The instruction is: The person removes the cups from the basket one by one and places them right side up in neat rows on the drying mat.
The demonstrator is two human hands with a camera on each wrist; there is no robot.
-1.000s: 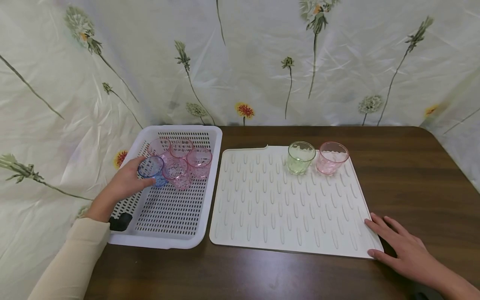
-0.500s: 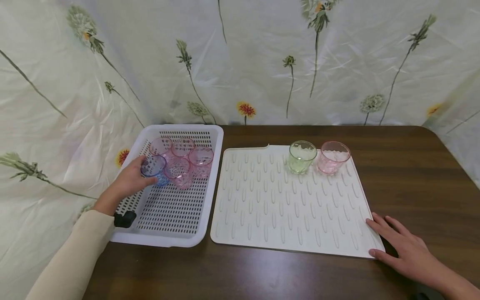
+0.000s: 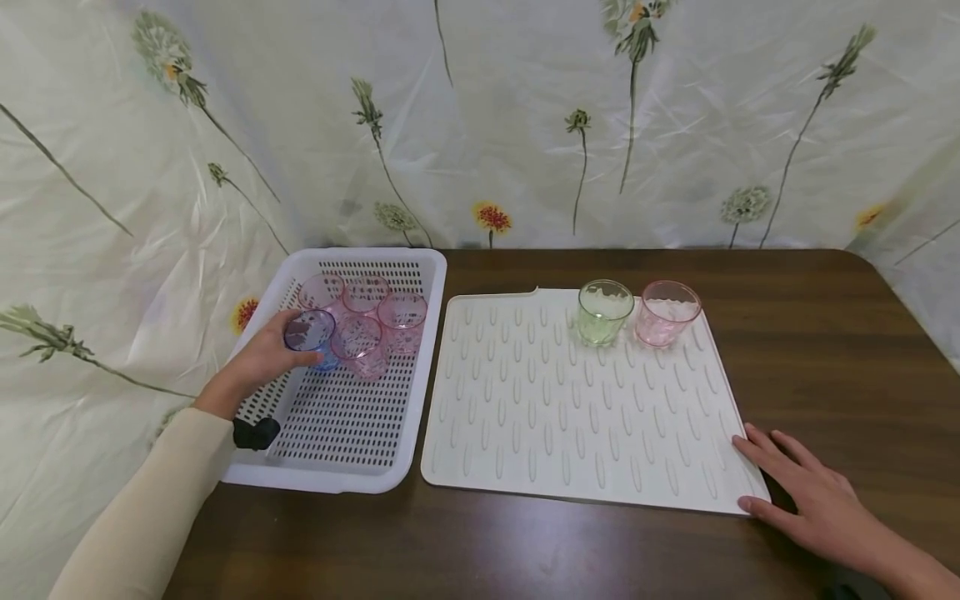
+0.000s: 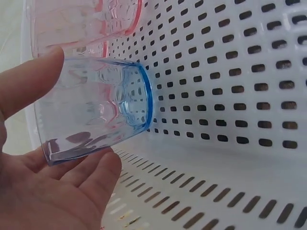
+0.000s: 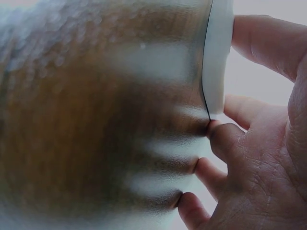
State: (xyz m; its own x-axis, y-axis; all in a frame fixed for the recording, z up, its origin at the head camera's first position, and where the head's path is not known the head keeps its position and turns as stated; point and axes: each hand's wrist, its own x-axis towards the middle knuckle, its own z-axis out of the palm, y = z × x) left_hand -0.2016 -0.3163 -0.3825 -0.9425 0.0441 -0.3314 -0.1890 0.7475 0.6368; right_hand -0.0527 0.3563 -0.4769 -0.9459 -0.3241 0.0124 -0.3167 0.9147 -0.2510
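In the head view my left hand [image 3: 272,354] is inside the white basket at the left, thumb and fingers around a blue glass [image 3: 311,333]. The left wrist view has the thumb on one side of this blue-based glass [image 4: 96,105] and the fingers on the other. Several pink glasses [image 3: 358,337] stand close together beside it in the basket. My right hand [image 3: 813,496] lies with fingers spread at the near right corner of a white ridged mat [image 3: 570,425]. In the right wrist view, its thumb and one finger touch the mat's edge [image 5: 218,62], other fingertips the tabletop.
The white perforated basket [image 3: 405,467] stands left of the mat on a dark wooden table [image 3: 817,333]. At the mat's far right, a green glass [image 3: 602,321] and a pink glass [image 3: 666,317] stand side by side. A flower-printed cloth [image 3: 525,125] hangs behind.
My left hand has shifted slightly to the right around the blue glass, and its wrist has turned a little. The right hand stays in place.
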